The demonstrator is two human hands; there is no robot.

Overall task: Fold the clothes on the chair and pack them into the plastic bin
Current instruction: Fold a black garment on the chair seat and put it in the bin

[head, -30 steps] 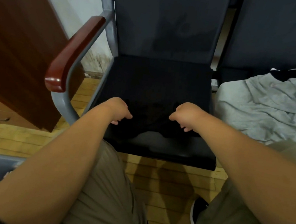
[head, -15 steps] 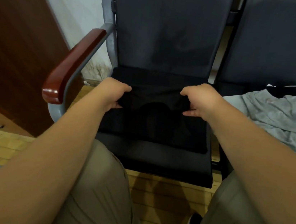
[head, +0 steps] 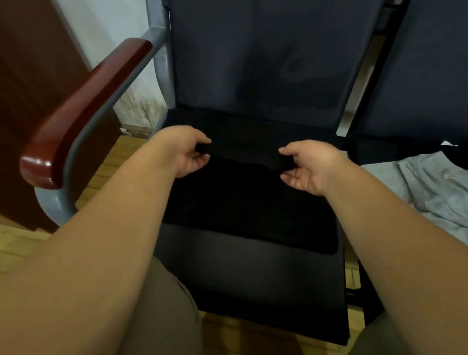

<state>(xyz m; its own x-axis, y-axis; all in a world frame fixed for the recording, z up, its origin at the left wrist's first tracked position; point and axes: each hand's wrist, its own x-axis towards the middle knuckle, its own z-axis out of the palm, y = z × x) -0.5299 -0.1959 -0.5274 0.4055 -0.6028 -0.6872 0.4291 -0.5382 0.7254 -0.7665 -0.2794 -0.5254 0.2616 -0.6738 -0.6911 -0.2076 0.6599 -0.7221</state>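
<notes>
One black garment [head: 253,203] lies flat on the chair seat [head: 244,271], its far fold pinched by the fingers of the left hand [head: 188,153] and the right hand [head: 308,170]. If one pinch slips, the fold may go crooked. Bare seat is free on the near side of the fingers; grey clothes [head: 443,202] crowd their right, the armrest [head: 86,116] their left.

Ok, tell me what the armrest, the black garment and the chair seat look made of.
The reddish-brown curved armrest looks like varnished wood, given the glossy highlight at its tip. The black folded garment: soft matte fabric; it folds limply. The black chair seat: smooth, faintly shiny, possibly leatherette.
</notes>
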